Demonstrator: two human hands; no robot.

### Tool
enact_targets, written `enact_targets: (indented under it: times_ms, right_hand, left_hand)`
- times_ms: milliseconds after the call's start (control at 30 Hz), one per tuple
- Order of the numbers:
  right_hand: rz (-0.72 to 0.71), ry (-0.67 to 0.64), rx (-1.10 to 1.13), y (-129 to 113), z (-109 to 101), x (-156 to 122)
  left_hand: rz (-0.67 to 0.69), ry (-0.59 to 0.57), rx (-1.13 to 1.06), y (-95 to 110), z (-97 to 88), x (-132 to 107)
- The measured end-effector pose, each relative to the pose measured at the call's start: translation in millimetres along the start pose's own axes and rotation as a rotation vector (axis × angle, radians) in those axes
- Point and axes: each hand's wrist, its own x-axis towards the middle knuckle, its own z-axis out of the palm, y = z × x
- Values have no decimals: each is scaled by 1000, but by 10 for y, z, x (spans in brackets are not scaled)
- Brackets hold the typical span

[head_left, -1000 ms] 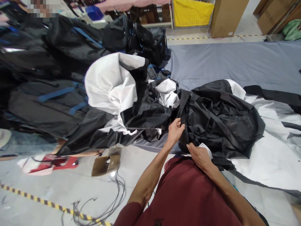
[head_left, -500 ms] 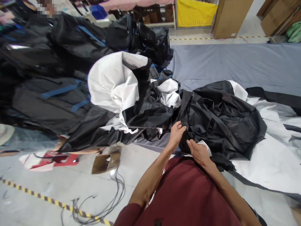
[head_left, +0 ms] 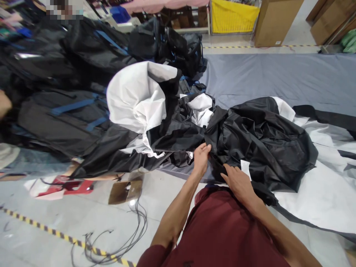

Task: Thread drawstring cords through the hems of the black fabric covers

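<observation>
A crumpled black fabric bag or cover [head_left: 267, 137] with white lining lies across the table in front of me. My left hand [head_left: 202, 157] pinches the near edge of the black fabric between thumb and fingers. To its right, my right hand [head_left: 239, 181] rests on the same fabric, thumb apart from the fingers and fingertips partly hidden in the dark folds. Beside its fingers a white label [head_left: 245, 170] sticks out of the cloth. Farther left, a bunched white piece of lining [head_left: 136, 96] stands up from more black fabric.
Black backpacks with blue straps [head_left: 72, 107] are piled on the left, near another person's arm [head_left: 4, 104]. Grey cloth [head_left: 272, 74] covers the table. Cables [head_left: 136, 230] and a cardboard piece [head_left: 125, 192] lie on the floor. A yellow-covered crate [head_left: 233, 16] stands beyond.
My left hand has moved a little left along the fabric edge. My right hand has shifted slightly right and its fingers have spread. The label shows more fully. Another person's arm appears at far left.
</observation>
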Motion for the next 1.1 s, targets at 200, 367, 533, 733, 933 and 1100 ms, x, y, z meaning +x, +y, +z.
enact_targets:
  times_ms: [200,367,533,733,933,1100]
  right_hand:
    - [-107,412,74,-13,-16,-356]
    - [-157,428,168,-54,11,-95]
    - [-65,312,110,-42,226,375]
    - [65,137,3,-31,151,374]
    - [12,81,4,-25,54,302]
    - [-117,191,33,-104,-195,-96]
  left_hand:
    - [-71,-3,-7,-29,-69,42]
    - [-23,74,94,-342,71,-85]
    - [-20,142,186,-540,169,-172]
    - [-48,11,259,-532,18,-197]
    - [-111,-94,377,-213,-181,315]
    - [-6,4,375,35,188,530]
